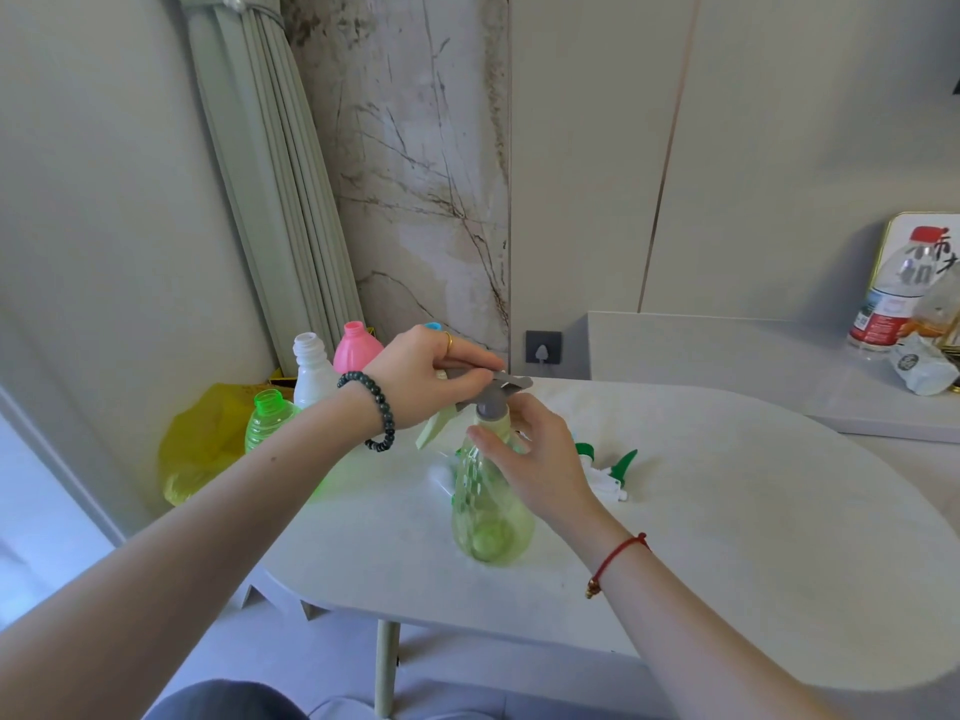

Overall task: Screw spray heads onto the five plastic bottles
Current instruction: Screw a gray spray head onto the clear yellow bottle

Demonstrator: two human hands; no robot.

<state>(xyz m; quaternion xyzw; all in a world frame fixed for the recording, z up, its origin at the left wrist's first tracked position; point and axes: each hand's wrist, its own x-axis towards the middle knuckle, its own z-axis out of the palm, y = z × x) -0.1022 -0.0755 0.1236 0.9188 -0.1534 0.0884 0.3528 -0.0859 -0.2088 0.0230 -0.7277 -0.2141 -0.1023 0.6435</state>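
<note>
Head view: left hand pinching grey spray head from above, seating it on the neck of the pale green bottle on the white table. Right hand wrapping bottle shoulder, steadying. Judging: keeping collar square, turning collar not trigger, avoiding cross-threading. White bottle, pink bottle, green bottle waiting uncapped, far left.

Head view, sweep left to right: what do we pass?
yellow bag → green bottle → white bottle → pink bottle → yellow-green bottle, left hand gripping its grey spray head, right hand at its neck → loose green spray head → red-capped water bottle
</note>
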